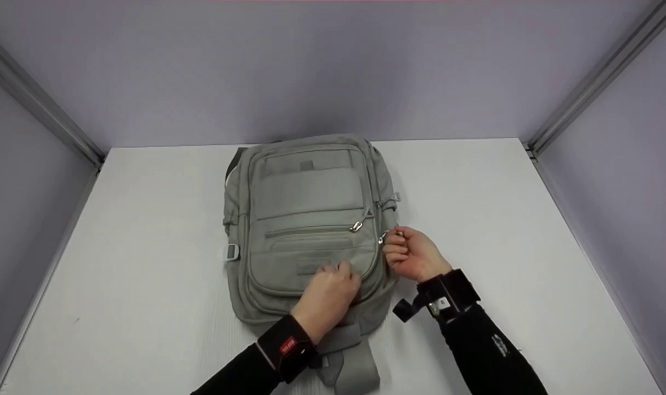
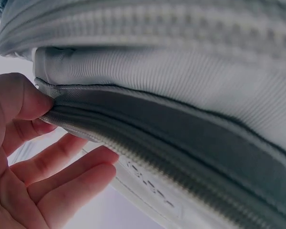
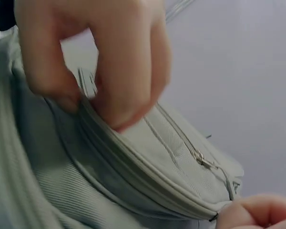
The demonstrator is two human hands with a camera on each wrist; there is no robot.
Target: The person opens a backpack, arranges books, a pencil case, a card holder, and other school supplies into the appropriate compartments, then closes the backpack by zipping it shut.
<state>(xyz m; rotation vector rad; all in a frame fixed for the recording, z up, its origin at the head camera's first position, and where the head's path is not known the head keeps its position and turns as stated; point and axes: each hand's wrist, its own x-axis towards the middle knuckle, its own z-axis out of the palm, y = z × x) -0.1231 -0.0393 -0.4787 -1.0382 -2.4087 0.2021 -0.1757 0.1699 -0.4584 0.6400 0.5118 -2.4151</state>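
Note:
A grey-green backpack (image 1: 311,219) lies front side up on the white table (image 1: 503,219). My left hand (image 1: 330,293) rests on its lower front pocket. In the left wrist view the thumb (image 2: 19,98) presses the zip seam of the backpack (image 2: 181,71), and the fingers curl loosely beneath it. My right hand (image 1: 412,253) is at the bag's right side and pinches a metal zipper pull (image 1: 385,236). The right wrist view is blurred but shows the pull (image 3: 88,82) between thumb and fingers (image 3: 128,62). A second pull (image 1: 357,225) lies on the front pocket zip.
Lilac panels wall the table on three sides, with aluminium posts at the back corners (image 1: 42,104) (image 1: 596,77). The bag's grey straps (image 1: 346,362) trail toward the near edge. A white buckle (image 1: 231,252) sticks out on its left side.

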